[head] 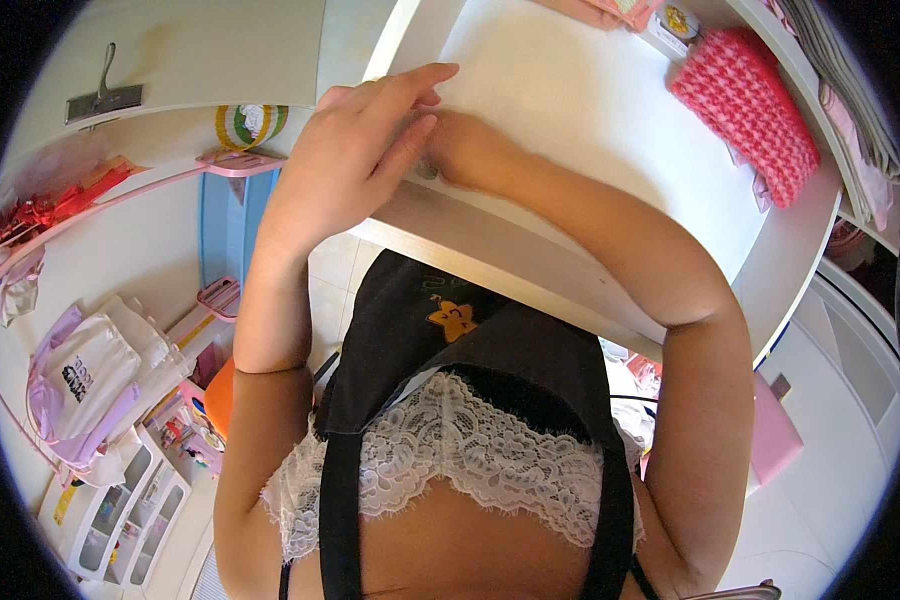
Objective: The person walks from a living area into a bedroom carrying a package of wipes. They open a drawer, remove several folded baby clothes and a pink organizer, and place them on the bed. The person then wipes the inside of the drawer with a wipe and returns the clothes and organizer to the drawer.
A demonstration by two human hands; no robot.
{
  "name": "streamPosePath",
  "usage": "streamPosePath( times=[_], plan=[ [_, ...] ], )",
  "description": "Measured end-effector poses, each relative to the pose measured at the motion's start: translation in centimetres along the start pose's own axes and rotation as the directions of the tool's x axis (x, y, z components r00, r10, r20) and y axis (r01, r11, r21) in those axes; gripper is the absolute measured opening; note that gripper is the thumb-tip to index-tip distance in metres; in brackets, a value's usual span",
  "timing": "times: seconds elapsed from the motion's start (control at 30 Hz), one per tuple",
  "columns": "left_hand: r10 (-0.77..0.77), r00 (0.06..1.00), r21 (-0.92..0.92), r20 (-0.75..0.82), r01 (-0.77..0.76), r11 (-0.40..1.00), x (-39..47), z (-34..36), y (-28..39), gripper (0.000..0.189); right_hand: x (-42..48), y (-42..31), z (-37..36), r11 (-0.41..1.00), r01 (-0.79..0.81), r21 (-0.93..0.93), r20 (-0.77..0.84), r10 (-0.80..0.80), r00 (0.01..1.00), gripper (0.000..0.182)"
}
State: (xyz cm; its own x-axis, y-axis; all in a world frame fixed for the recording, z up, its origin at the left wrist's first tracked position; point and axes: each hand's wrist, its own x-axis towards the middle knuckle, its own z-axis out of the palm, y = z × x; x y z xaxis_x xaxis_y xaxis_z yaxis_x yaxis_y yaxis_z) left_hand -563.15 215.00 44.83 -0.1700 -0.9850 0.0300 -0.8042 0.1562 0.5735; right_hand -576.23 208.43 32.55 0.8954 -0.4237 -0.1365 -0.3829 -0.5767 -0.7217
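My left hand [345, 154] lies over the near left corner of a white shelf compartment [570, 97], its fingers and thumb apart, with nothing visible in its grasp. My right hand [435, 146] reaches across from the right and is mostly hidden behind the left one, at the pale wooden front edge [495, 259]. A small greyish patch shows below it, too unclear to name. In the compartment's right part lies a pink and red houndstooth fabric item [750, 112], beside a small white box [667, 30] with a gold ornament.
Folded cloths [844, 97] lie beyond the right wall. At left stand a cabinet door with a metal handle [105, 97], a pink rail [105, 210] with red items, a hanging white and lilac bag [94, 367] and a white drawer unit [131, 517]. A black apron [450, 322] hangs before me.
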Motion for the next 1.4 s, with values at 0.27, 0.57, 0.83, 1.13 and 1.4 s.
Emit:
streamPosePath(
  times=[0.27,0.57,0.83,1.13,1.4],
  plan=[
    [-0.004,1.000,0.012,0.022,0.004,1.000,0.2,0.1,-0.1,0.041,-0.5,0.9,-2.9,0.909,0.402,-0.114,0.466,-0.308,0.829,0.018],
    [0.033,0.998,0.023,-0.057,-0.032,0.999,0.3,0.7,-0.3,0.037,-13.4,5.5,-4.3,0.924,0.379,-0.043,0.275,-0.354,0.894,0.028],
    [0.022,0.999,0.040,-0.023,-0.021,0.999,0.0,0.4,-0.2,0.040,-11.0,4.3,-3.6,0.944,0.329,-0.008,0.297,-0.312,0.902,0.025],
    [0.011,0.999,0.059,0.040,-0.013,0.998,0.0,0.0,-0.2,0.040,-0.5,-0.3,-1.3,0.966,0.255,0.049,0.338,-0.257,0.906,0.025],
    [0.004,0.991,0.186,0.135,-0.029,0.982,0.3,-0.1,0.4,0.039,-13.5,0.8,-9.2,0.750,-0.656,0.087,0.622,0.473,0.624,0.015]
  ],
)
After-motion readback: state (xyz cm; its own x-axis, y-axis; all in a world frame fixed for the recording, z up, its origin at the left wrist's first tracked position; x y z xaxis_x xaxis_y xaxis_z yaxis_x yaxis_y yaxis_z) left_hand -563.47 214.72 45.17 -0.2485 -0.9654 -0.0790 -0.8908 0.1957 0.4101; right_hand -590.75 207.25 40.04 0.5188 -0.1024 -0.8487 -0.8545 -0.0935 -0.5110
